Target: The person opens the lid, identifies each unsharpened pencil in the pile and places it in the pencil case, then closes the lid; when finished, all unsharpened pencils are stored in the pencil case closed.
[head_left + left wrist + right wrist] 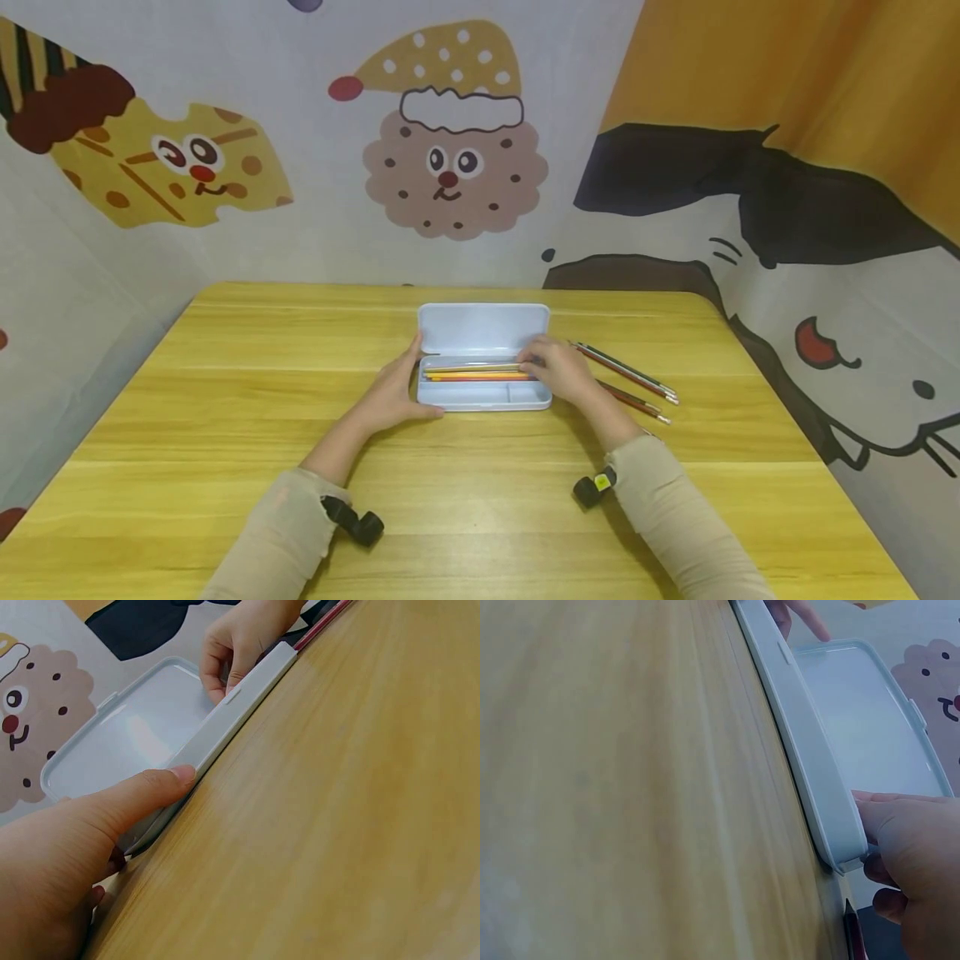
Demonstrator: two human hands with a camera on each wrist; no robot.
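A light-blue pencil case point(483, 396) lies on the table with its lid point(483, 327) raised at the back. Several yellow and orange pencils point(472, 377) lie lengthwise in its rear compartment. My left hand point(390, 392) grips the case's left end, its thumb along the front wall in the left wrist view. At the right end my right hand point(557, 367) reaches in, fingers curled, and pinches the end of a pencil over the rear compartment. The wrist views hide that pencil behind the case wall and the fingers.
To the right of the case lie several dark and red pencils point(630, 372), some with white ends, and more red pencils point(637, 402) nearer my right wrist. A patterned cloth point(315, 242) hangs behind the table point(465, 500). Both wrists wear black cameras point(367, 527).
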